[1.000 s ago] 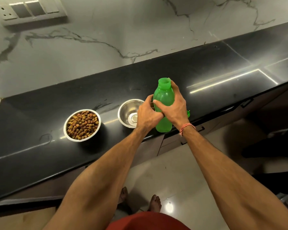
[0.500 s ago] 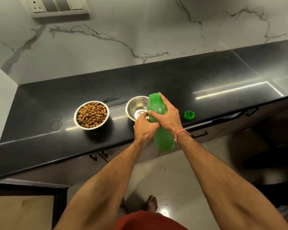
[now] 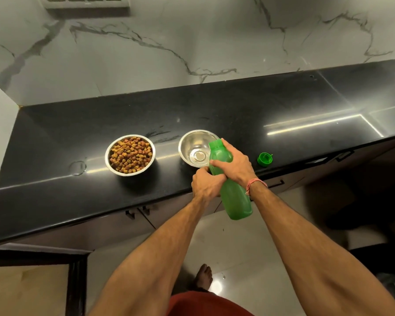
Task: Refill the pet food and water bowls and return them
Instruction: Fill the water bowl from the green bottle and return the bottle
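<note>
The food half of the job looks finished: the left-hand bowl [image 3: 130, 155] sits heaped with brown kibble near the front edge of the black worktop [image 3: 237, 106]. The water half is only starting. The steel water bowl [image 3: 195, 148] stands just right of it, also near the front edge, and shows little more than a shine at its bottom; whether any water is in yet cannot be told. The green bottle [image 3: 229, 179] is tipped steeply, its open mouth over the bowl's right rim and its base out past the front edge of the worktop, above the floor. The right hand [image 3: 236, 165] wraps its fingers around the upper body of the bottle; the left hand [image 3: 206, 184] curls its fingers against the bottle's middle from the left. The green cap [image 3: 264, 159] lies by itself further right, close to the front edge. Pouring, capping and carrying both bowls back are judged still to come. The back of the worktop and its right end give room to work.
</note>
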